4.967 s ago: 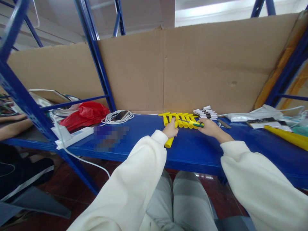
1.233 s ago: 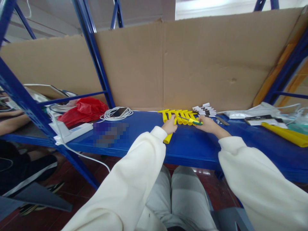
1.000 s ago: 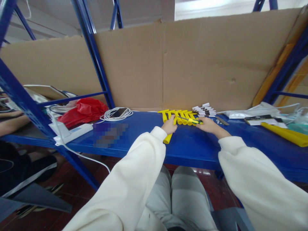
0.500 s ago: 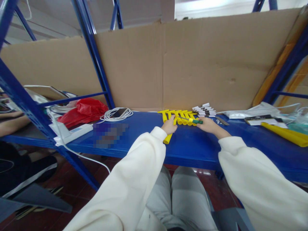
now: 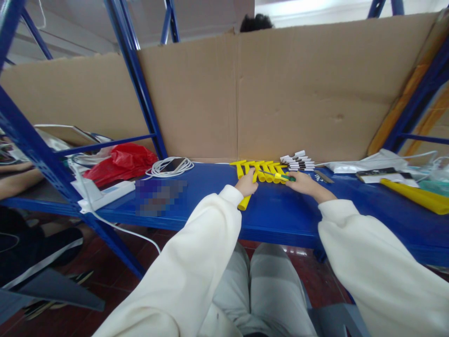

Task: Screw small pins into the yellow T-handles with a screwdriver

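My left hand (image 5: 247, 183) is closed around a yellow plastic piece with a tube-like handle (image 5: 244, 203), whose end sticks out below my fingers. In my right hand (image 5: 300, 181) is a screwdriver (image 5: 281, 177) with a yellow and green handle. Its shaft points left, toward the piece in my left hand; whether the tip touches it I cannot tell. Just behind both hands, several yellow T-shaped pieces (image 5: 269, 176) lie side by side. Fanned out behind my right hand are small white and black strips (image 5: 299, 162).
A cardboard panel (image 5: 287, 93) rises behind the blue shelf (image 5: 280, 215). Coiled white cable (image 5: 170, 167), a red plastic bag (image 5: 122, 161) and a white power strip (image 5: 108, 194) are on the left. To the right are a flat grey piece (image 5: 324, 177) and a yellow sheet (image 5: 416, 195). Another person sits at far left.
The screwdriver and my right hand have shifted very slightly left. My left hand stays in place. Dark hair of a person now shows above the cardboard.
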Motion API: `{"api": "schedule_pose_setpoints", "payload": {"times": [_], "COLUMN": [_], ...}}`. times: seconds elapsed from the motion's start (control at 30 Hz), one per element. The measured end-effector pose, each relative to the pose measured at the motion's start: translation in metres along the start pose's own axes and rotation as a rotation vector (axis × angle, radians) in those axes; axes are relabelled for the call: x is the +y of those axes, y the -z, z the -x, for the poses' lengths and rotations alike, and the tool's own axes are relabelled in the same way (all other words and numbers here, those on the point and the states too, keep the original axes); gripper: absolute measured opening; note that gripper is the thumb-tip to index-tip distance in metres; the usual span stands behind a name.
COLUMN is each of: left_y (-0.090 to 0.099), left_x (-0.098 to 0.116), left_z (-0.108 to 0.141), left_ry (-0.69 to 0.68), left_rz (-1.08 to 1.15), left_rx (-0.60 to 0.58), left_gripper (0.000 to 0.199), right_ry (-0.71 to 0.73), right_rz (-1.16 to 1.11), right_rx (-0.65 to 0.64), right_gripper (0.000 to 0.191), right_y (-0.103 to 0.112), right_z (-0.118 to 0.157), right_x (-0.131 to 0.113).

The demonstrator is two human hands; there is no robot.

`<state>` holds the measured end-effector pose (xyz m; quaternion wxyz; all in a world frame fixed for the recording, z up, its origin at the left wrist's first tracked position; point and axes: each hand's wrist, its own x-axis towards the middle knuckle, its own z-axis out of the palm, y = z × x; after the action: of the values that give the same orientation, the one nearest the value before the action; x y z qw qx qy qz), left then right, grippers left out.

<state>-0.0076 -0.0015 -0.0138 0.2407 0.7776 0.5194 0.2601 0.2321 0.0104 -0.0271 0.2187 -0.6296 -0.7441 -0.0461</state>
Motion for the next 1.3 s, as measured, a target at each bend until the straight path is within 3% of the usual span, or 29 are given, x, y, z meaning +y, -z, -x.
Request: {"api": "schedule_pose_setpoints", "payload": {"times": [0.37,0.57,0.87,1.03,1.3], "left_y": [-0.001,-0.002,-0.003,-0.001,0.000], "left_x": [-0.003,-0.005,-0.007,-0.006,0.001], "left_z": [-0.001,-0.003,-0.004,-0.003,0.001], "left_ry": [-0.016,-0.038,-0.049,-0.049,-0.016], "left_rz": [0.016,0.003,0.025,0.006,-0.053], "left_rx": [0.004,0.033,0.051,0.039,0.026], "left_gripper": [0.069,0.069,0.068,0.069,0.070], "right_ry": [-0.038,-0.016,-0.032,0.015,-0.048], "right_rz": [0.000,0.014,0.009,-0.015,0.116], "right_rx": [0.009,-0.046,-0.049,-0.071,-0.089], "right_gripper": [0.026,0.012,0.016,0.008,0.022], "right_y": [-0.003,0.003,0.005,0.006,0.007], "right_z": [0.000,0.001,0.006,0.004,0.005], "right_x": [0.001,-0.005,-0.010,-0.008,-0.011]}}
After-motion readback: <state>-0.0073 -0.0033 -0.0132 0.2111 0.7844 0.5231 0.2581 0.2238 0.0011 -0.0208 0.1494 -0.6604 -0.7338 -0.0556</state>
